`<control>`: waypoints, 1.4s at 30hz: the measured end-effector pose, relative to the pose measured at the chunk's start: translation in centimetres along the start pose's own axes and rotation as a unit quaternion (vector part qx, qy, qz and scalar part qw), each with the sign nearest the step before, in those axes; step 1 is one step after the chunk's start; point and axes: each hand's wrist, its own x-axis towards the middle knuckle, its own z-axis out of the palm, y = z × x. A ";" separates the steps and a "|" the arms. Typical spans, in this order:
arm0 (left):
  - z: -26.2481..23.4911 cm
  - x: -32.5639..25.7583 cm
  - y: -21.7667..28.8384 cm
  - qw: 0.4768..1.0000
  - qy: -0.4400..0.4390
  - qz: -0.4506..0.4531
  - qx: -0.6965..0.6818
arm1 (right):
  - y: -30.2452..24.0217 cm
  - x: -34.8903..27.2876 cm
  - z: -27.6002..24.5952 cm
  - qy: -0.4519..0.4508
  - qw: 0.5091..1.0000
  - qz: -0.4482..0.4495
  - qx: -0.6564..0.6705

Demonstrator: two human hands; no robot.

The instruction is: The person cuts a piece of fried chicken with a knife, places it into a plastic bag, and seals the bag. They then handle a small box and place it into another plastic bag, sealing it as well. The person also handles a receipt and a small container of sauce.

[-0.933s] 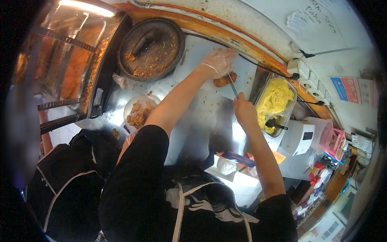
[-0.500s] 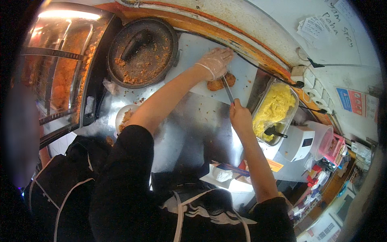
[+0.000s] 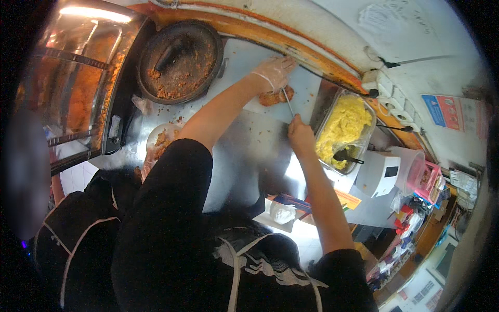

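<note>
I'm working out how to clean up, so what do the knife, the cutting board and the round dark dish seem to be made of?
Knife: probably metal, smooth; what shows is narrow and pale grey, though the right hand hides the handle.
Cutting board: likely plastic, matte; pale, with no visible wood grain.
Dark dish: perhaps stone, dull and rough-looking, thick-rimmed; clay is possible too.

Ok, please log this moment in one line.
left hand: gloved, at browned food | right hand: holds knife | pale board: under food
</note>
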 end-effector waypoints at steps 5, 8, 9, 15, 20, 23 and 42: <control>-1.3 -1.7 1.9 1.000 -0.013 0.011 -0.014 | -0.7 -2.5 0.7 -0.011 0.995 0.026 0.098; -0.5 -2.8 1.8 1.000 -0.019 0.020 -0.010 | -1.0 -3.4 2.0 -0.023 0.998 0.047 0.019; -0.3 -3.3 1.4 1.000 -0.021 0.015 -0.016 | -0.9 -3.4 2.3 -0.021 0.998 0.053 -0.015; -0.8 -3.6 1.6 0.999 -0.035 -0.003 -0.009 | 0.3 -2.0 0.2 -0.039 0.996 0.013 0.080; -4.7 -1.1 3.1 0.999 0.019 0.030 0.018 | 0.2 -2.9 -1.6 0.005 0.992 0.012 0.126; -5.1 -0.5 3.4 0.996 0.000 0.062 0.061 | -0.3 -3.5 -1.2 0.018 0.993 0.041 0.105; -5.7 -4.8 0.7 0.999 -0.015 0.008 0.041 | -4.9 -4.9 -1.9 -0.008 0.994 0.025 0.111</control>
